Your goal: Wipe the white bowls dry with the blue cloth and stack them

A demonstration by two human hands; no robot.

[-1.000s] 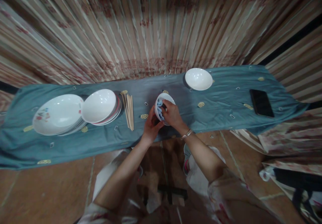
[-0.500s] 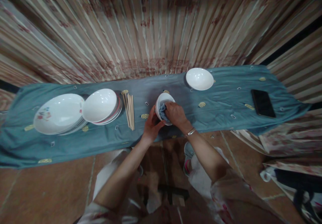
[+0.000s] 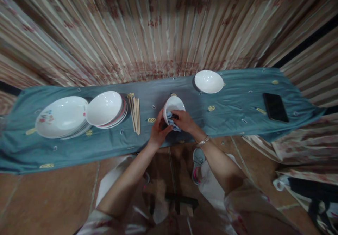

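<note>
As I watch from afar, the left hand [image 3: 157, 132] cups the side of a small white bowl [image 3: 176, 103], fingers curled, and the right hand [image 3: 185, 121] pinches a blue cloth [image 3: 174, 126] at its near rim. The bowl is near the front edge of the teal tablecloth [image 3: 232, 111]; I cannot tell whether it touches. Striped curtains [image 3: 169, 30] hang behind. Sideways, I see wider spacing toward the phone [image 3: 275, 107] at right than toward the chopsticks [image 3: 135, 116] at left.
</note>
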